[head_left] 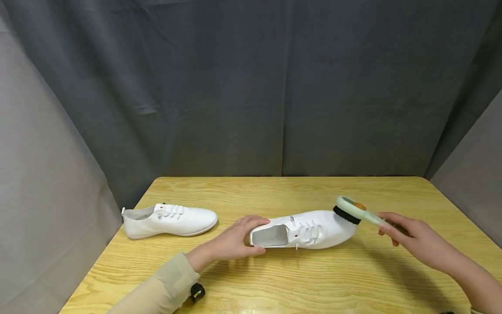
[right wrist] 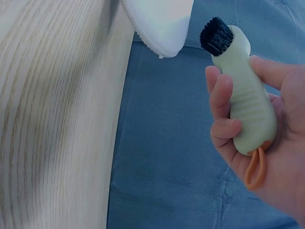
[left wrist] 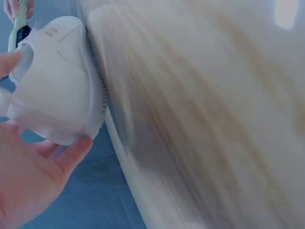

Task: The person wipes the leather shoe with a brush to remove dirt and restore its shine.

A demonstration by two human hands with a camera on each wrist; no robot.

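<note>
A white lace-up shoe (head_left: 333,229) is tilted above the table, toe to the right. My left hand (head_left: 239,239) grips it by the heel, thumb on one side and fingers on the other; the left wrist view shows the heel of the shoe (left wrist: 57,81) between them. My right hand (head_left: 415,237) holds a pale green brush (head_left: 349,209) by its handle. Its black bristles are at the shoe's toe in the head view; whether they touch is hard to tell. In the right wrist view, the fingers wrap round the brush handle (right wrist: 252,105), which has an orange loop (right wrist: 256,169).
A second white shoe (head_left: 168,221) stands on the left of the wooden table (head_left: 251,196), toe to the right. Dark grey curtains (head_left: 219,96) hang behind the table, with lighter grey cloth (head_left: 51,174) at the sides.
</note>
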